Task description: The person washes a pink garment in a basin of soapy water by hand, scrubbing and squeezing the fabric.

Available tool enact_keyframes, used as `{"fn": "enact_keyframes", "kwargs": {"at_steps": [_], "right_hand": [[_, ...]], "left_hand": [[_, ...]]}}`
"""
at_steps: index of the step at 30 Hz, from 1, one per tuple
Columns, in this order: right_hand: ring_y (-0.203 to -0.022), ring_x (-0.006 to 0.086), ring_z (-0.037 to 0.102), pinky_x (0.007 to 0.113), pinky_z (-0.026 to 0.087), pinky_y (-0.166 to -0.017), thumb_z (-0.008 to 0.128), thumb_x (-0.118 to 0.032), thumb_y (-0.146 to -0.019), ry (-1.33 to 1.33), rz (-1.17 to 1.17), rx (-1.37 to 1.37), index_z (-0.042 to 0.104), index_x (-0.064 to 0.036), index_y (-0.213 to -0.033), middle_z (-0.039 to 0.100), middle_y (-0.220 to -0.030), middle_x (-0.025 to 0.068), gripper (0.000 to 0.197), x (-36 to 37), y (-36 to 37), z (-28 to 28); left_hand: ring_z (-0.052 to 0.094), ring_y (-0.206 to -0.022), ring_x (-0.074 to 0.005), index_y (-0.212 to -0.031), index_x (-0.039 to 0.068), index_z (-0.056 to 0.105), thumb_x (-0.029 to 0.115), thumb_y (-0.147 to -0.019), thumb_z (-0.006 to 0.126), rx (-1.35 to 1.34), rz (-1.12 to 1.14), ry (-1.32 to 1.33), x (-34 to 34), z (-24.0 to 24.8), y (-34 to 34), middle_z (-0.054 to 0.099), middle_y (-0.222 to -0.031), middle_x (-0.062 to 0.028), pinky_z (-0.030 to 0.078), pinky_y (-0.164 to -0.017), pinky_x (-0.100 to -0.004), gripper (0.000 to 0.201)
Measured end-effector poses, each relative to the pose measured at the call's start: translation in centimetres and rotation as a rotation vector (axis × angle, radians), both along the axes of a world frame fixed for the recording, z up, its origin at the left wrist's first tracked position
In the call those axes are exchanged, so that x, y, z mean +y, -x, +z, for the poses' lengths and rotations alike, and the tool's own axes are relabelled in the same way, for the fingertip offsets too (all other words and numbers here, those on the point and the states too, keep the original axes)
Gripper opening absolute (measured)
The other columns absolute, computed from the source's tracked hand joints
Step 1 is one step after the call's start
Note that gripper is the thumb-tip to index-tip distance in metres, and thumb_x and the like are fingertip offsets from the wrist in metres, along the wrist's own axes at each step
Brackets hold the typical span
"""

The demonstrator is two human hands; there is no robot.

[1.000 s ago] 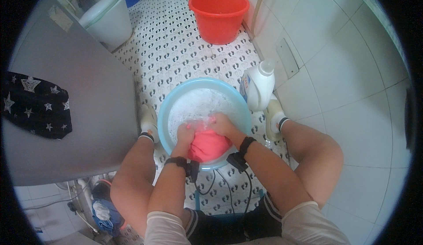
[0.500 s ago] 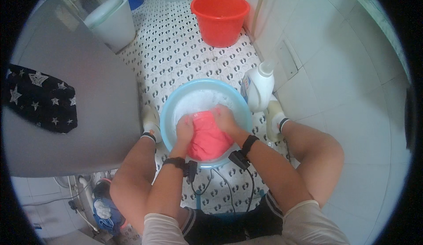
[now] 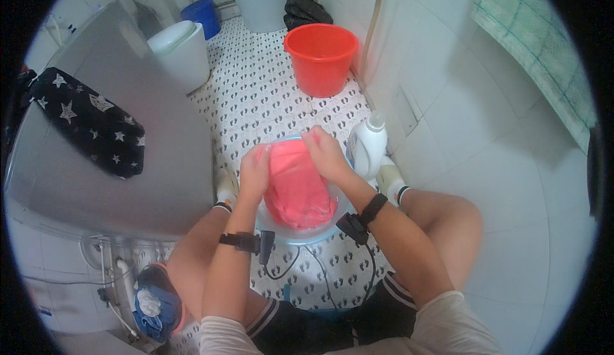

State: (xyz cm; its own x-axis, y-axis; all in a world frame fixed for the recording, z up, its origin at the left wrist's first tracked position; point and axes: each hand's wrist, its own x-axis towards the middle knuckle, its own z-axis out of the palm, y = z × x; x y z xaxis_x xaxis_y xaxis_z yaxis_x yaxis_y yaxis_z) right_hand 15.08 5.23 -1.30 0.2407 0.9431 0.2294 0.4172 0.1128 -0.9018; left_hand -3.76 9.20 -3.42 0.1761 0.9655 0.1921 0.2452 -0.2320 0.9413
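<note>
A wet coral-pink garment (image 3: 295, 185) hangs spread between my two hands above a light blue basin (image 3: 299, 242). My left hand (image 3: 254, 171) is closed on its upper left edge. At the upper right edge, my right hand (image 3: 327, 157) pinches the cloth between thumb and fingers. The garment's lower part droops into the basin and hides most of the inside. Just right of the basin stands a white detergent bottle (image 3: 367, 149), close to my right foot.
A red bucket (image 3: 321, 64) stands beyond the basin near the tiled wall. Farther off are a white toilet (image 3: 185, 51) and a blue bin (image 3: 203, 17). On the left, a grey panel (image 3: 173, 163) carries a black star-patterned cloth (image 3: 96, 122). Clothes (image 3: 157, 307) lie in a tub at lower left.
Both hands have lifted the pink garment up from the soapy water, holding its top edge higher and stretched out. The view has tilted up, showing more of the far room.
</note>
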Motion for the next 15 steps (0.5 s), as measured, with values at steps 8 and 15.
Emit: {"fn": "enact_keyframes", "kwargs": {"at_steps": [8,15], "right_hand": [[-0.086,0.0418,0.065,0.045,0.05,-0.074,0.066,-0.036,-0.093,0.207,0.187,-0.155,0.057,0.001,-0.099,0.066,-0.092,0.025,0.038,-3.2,0.1,-2.6],[-0.08,0.0294,0.061,0.039,0.049,-0.076,0.06,-0.029,-0.098,0.172,0.272,-0.212,0.059,0.0008,-0.098,0.064,-0.088,0.0191,0.03,-4.0,-4.6,-8.3]], "left_hand": [[0.056,-0.078,-0.0137,-0.091,-0.003,0.063,0.023,-0.1,0.058,-0.076,0.039,0.114,-1.3,-4.3,0.8,0.066,-0.083,-0.0057,0.047,-0.075,-0.0305,0.028],[0.061,-0.077,-0.0331,-0.089,-0.003,0.06,0.023,-0.1,0.054,0.262,0.058,-0.062,-2.1,-5.8,-0.1,0.06,-0.081,-0.0225,0.047,-0.074,-0.0432,0.029]]}}
